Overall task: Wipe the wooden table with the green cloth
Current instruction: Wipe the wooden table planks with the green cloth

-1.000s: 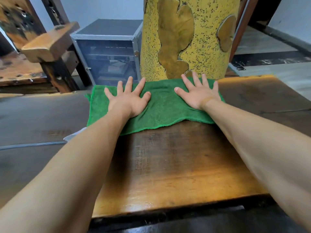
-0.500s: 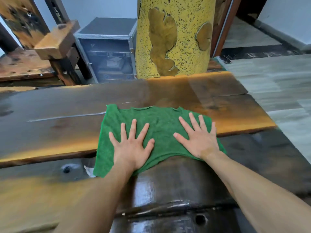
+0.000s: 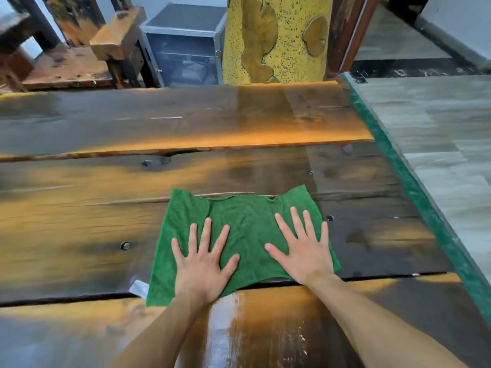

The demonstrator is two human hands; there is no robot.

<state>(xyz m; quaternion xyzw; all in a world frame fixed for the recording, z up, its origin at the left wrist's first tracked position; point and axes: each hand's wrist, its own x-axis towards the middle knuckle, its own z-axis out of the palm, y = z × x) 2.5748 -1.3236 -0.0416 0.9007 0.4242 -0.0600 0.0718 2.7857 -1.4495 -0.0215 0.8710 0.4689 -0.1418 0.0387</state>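
A green cloth (image 3: 244,224) lies spread flat on the dark, glossy wooden table (image 3: 106,213), toward its near right part. My left hand (image 3: 203,261) presses palm-down on the cloth's near left part, fingers spread. My right hand (image 3: 303,248) presses flat on its near right part, fingers spread too. Neither hand grips the cloth; both rest on top. A small white tag (image 3: 138,288) pokes out at the cloth's near left corner.
A yellow speckled pillar (image 3: 276,38) stands behind the table's far edge, with a metal-framed case (image 3: 186,46) to its left and wooden furniture (image 3: 79,57) further left. A green-edged glass strip (image 3: 414,192) runs along the table's right side, grey floor beyond.
Both hands have slid the cloth from the table's far edge by the pillar toward me, across the planks. The hands stay flat on it throughout.
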